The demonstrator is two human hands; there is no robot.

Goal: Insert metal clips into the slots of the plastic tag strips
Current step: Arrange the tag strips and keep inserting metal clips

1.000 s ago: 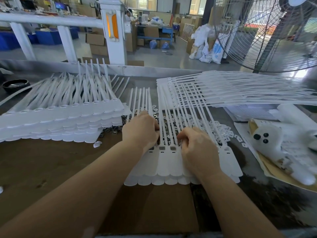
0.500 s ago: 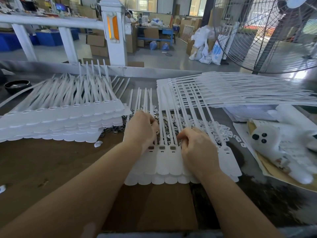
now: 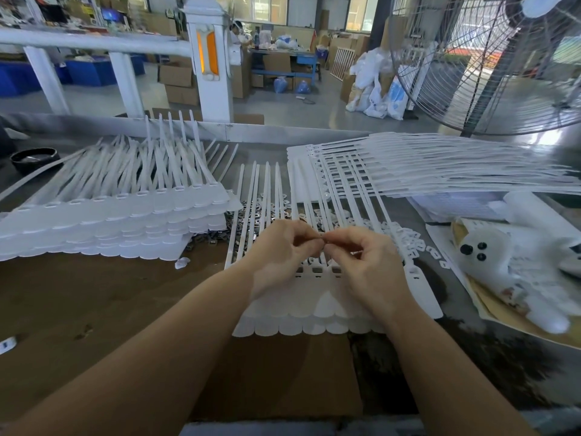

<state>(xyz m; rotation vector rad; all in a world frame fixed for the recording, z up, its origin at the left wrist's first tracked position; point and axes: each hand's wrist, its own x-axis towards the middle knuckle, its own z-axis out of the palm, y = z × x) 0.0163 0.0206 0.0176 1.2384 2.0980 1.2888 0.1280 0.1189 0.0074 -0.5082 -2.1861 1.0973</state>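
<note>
A row of white plastic tag strips [image 3: 314, 297] lies in front of me on brown cardboard, slots facing up and thin tails running away from me. My left hand [image 3: 283, 256] and my right hand [image 3: 361, 265] hover just above the slot row, fingertips meeting over the middle strips. Both hands pinch something small between thumb and fingers; it looks like a metal clip but is mostly hidden. Loose metal clips [image 3: 251, 215] lie heaped behind the strips, under the tails.
A tall stack of tag strips [image 3: 110, 221] fills the left side. Another pile of strips [image 3: 440, 168] fans out at the back right. A white plush toy [image 3: 509, 265] lies on paper at the right. Small white plastic bits [image 3: 408, 240] are scattered nearby. A black dish [image 3: 33, 157] sits far left.
Both hands have lifted off the slot row and come together, fingertips now meeting above the strips. Before, they pressed down on the strips apart from each other.
</note>
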